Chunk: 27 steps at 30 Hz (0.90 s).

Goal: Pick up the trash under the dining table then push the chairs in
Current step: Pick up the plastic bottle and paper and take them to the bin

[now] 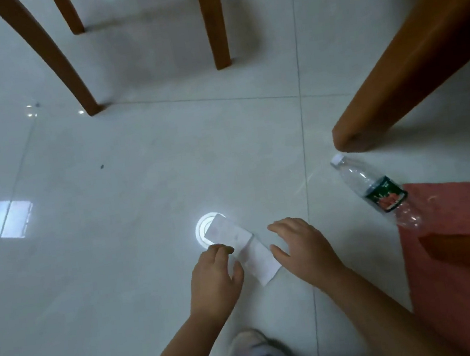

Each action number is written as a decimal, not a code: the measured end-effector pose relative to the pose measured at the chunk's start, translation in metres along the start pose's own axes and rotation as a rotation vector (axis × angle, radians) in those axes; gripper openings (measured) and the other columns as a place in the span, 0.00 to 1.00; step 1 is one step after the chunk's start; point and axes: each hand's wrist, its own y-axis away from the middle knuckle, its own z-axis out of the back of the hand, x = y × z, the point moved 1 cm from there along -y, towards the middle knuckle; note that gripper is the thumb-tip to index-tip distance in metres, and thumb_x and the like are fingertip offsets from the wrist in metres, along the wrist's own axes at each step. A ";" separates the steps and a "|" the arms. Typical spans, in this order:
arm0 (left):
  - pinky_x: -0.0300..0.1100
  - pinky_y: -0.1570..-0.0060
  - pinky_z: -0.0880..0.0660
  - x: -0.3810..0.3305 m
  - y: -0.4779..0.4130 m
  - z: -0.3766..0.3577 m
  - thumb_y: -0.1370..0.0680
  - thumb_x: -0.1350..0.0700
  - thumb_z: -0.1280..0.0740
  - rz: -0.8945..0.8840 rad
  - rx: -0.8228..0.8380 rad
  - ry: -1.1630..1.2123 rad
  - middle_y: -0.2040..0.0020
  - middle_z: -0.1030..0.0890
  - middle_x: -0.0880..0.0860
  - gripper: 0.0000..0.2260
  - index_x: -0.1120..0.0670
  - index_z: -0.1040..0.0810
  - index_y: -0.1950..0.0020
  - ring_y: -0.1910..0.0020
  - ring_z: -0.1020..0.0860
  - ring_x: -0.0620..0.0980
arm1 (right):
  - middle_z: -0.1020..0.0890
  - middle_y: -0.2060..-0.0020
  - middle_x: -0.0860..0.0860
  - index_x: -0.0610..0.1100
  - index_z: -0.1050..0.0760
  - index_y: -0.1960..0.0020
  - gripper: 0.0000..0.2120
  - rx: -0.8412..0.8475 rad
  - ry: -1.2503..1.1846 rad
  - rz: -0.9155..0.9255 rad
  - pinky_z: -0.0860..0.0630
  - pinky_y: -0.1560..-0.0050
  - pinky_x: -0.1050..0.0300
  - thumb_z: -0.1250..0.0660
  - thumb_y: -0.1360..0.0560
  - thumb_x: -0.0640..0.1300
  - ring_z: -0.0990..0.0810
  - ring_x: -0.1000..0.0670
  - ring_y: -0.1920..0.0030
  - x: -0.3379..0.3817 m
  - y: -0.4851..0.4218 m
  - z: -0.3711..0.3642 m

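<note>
A white paper slip [244, 249] lies on the pale tiled floor in the lower middle of the view. My left hand [214, 279] pinches its left edge between thumb and fingers. Just right of the slip hovers my right hand [302, 246], fingers spread and holding nothing. An empty clear plastic bottle [378, 188] with a white cap and a green and red label lies on its side to the right, near a thick wooden table leg [410, 65].
Wooden chair legs [63, 66] stand on the floor at the top left and top middle. Red cloth [463, 267] fills the lower right corner, under the bottle's base. My shoe [250, 352] shows at the bottom. A ceiling light reflects on the tiles beside the slip.
</note>
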 end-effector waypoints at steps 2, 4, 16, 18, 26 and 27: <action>0.42 0.66 0.24 0.013 -0.007 -0.020 0.30 0.50 0.42 -0.072 0.015 -0.030 0.58 0.19 0.53 0.15 0.57 0.21 0.54 0.63 0.20 0.53 | 0.17 0.58 0.47 0.41 0.20 0.52 0.16 0.033 0.028 0.038 0.22 0.60 0.53 0.33 0.38 0.45 0.18 0.44 0.58 -0.012 -0.011 -0.023; 0.40 0.66 0.24 0.026 -0.014 -0.037 0.30 0.49 0.42 -0.101 0.015 -0.054 0.58 0.19 0.52 0.16 0.57 0.20 0.54 0.63 0.20 0.52 | 0.17 0.59 0.46 0.41 0.20 0.52 0.16 0.060 0.044 0.075 0.22 0.59 0.53 0.33 0.38 0.45 0.18 0.43 0.59 -0.019 -0.022 -0.040; 0.44 0.51 0.32 0.045 -0.030 -0.100 0.27 0.52 0.32 0.129 -0.039 0.058 0.46 0.24 0.54 0.17 0.57 0.26 0.41 0.48 0.27 0.54 | 0.17 0.54 0.45 0.40 0.21 0.49 0.17 0.030 0.087 0.129 0.23 0.55 0.51 0.35 0.35 0.46 0.19 0.42 0.54 -0.055 -0.030 -0.050; 0.45 0.53 0.31 0.039 -0.034 -0.107 0.27 0.54 0.32 0.168 -0.016 0.051 0.48 0.25 0.54 0.14 0.57 0.27 0.43 0.49 0.28 0.55 | 0.17 0.56 0.45 0.41 0.21 0.50 0.16 0.032 0.081 0.110 0.22 0.57 0.50 0.36 0.34 0.47 0.19 0.42 0.56 -0.065 -0.024 -0.047; 0.29 0.67 0.33 0.001 -0.050 -0.115 0.26 0.64 0.36 0.294 0.003 0.386 0.61 0.25 0.48 0.05 0.55 0.27 0.55 0.63 0.27 0.46 | 0.17 0.55 0.45 0.40 0.21 0.49 0.17 -0.060 0.038 -0.002 0.23 0.55 0.49 0.36 0.34 0.46 0.19 0.42 0.54 -0.107 0.004 -0.021; 0.27 0.66 0.33 -0.008 -0.053 -0.113 0.26 0.64 0.36 0.259 -0.005 0.416 0.61 0.24 0.49 0.04 0.55 0.27 0.56 0.64 0.27 0.44 | 0.17 0.53 0.45 0.40 0.21 0.48 0.17 -0.079 0.039 -0.018 0.23 0.53 0.50 0.36 0.33 0.47 0.19 0.43 0.53 -0.114 0.007 -0.015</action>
